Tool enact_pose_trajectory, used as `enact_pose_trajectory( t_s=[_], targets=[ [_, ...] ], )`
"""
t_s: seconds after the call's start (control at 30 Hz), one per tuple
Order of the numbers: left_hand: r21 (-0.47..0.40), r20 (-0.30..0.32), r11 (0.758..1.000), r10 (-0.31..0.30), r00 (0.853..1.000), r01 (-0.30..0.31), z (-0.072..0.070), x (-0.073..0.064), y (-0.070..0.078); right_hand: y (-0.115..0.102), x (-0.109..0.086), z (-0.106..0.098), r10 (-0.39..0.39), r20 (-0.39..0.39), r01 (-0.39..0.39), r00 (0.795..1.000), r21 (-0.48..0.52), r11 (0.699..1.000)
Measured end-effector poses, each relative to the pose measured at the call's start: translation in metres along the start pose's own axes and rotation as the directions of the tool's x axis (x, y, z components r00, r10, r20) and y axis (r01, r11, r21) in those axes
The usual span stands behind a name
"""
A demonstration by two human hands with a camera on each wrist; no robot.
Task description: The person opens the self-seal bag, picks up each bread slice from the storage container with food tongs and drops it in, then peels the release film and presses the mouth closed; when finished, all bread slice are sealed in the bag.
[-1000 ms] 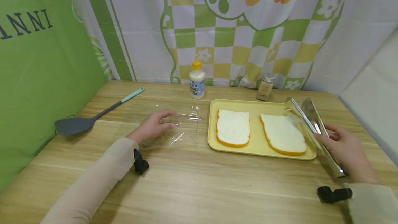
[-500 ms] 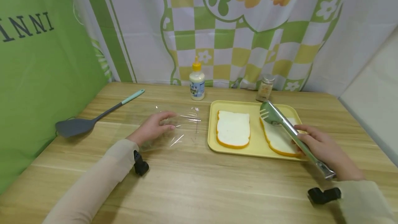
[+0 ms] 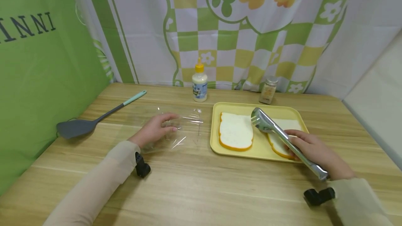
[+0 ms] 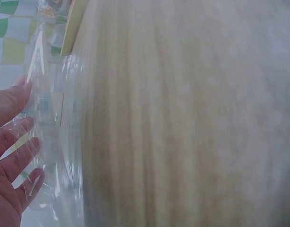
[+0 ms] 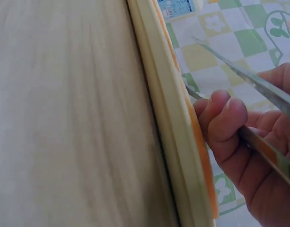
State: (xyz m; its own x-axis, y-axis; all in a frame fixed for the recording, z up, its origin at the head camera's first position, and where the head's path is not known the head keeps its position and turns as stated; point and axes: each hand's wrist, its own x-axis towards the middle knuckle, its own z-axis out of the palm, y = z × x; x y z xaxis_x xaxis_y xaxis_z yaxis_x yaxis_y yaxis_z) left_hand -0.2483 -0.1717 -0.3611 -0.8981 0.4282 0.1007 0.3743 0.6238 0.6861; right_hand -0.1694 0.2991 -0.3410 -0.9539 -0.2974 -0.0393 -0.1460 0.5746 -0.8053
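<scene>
My left hand [image 3: 154, 130] lies with loosely extended fingers at a clear plastic bag [image 3: 190, 132] on the table; in the left wrist view the film [image 4: 69, 137] shows in front of the fingers. My right hand [image 3: 315, 149] holds metal tongs [image 3: 263, 121] by their arms. Their scalloped head is over the yellow tray [image 3: 260, 155], near the gap between two bread slices. The left slice [image 3: 235, 132] shows fully; the right slice [image 3: 287, 124] is partly covered by tongs and hand. In the right wrist view, fingers curl round one tong arm, and the arms stand apart.
A squeeze bottle with a yellow cap [image 3: 199, 84] and a small glass shaker jar [image 3: 268, 90] stand behind the tray. At left lies a grey spatula [image 3: 76, 127] with a mint handle. A patterned cloth [image 3: 226, 37] hangs along the back.
My right hand has brought the tongs leftward, from the tray's right edge across the right slice to the gap between the slices. The left hand, the bag and the bread stay where they were.
</scene>
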Motion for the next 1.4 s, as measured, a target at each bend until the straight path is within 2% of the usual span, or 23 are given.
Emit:
enact_pose_trajectory(
  t_s=[0.33, 0.5, 0.63, 0.83, 1.07, 1.2, 1.27, 1.4],
  targets=[
    [0.003, -0.003, 1.000, -0.003, 1.000, 0.003, 0.000, -0.001, 0.000, -0.010, 0.008, 0.006, 0.036, 0.027, -0.036, 0.999, 0.004, 0.999],
    [0.011, -0.010, 1.000, 0.011, 1.000, -0.011, 0.002, -0.001, -0.001, -0.010, 0.012, 0.010, 0.006, 0.034, -0.009, 0.999, 0.076, 0.997],
    [0.009, -0.015, 1.000, 0.011, 1.000, -0.011, 0.002, -0.002, -0.001, -0.010, 0.014, 0.012, -0.027, 0.007, 0.026, 1.000, 0.118, 0.993],
    [0.007, -0.019, 1.000, 0.013, 1.000, -0.013, 0.002, -0.002, -0.003, -0.016, 0.017, 0.016, -0.021, -0.008, 0.022, 1.000, 0.194, 0.981],
    [0.002, -0.016, 1.000, 0.016, 1.000, -0.016, 0.002, -0.002, 0.000, -0.024, 0.016, 0.018, -0.077, -0.012, 0.076, 0.997, 0.340, 0.937],
    [0.001, -0.009, 1.000, 0.011, 1.000, -0.011, 0.001, -0.002, 0.003, -0.033, 0.016, 0.023, -0.093, -0.022, 0.093, 0.995, 0.435, 0.896],
    [0.000, -0.005, 1.000, 0.008, 1.000, -0.008, 0.001, -0.002, 0.003, -0.039, 0.016, 0.026, -0.081, -0.021, 0.081, 0.996, 0.493, 0.866],
    [0.009, 0.002, 1.000, 0.009, 1.000, -0.009, 0.001, -0.002, 0.003, -0.049, 0.018, 0.035, -0.026, -0.018, 0.032, 0.999, 0.546, 0.837]
  ],
)
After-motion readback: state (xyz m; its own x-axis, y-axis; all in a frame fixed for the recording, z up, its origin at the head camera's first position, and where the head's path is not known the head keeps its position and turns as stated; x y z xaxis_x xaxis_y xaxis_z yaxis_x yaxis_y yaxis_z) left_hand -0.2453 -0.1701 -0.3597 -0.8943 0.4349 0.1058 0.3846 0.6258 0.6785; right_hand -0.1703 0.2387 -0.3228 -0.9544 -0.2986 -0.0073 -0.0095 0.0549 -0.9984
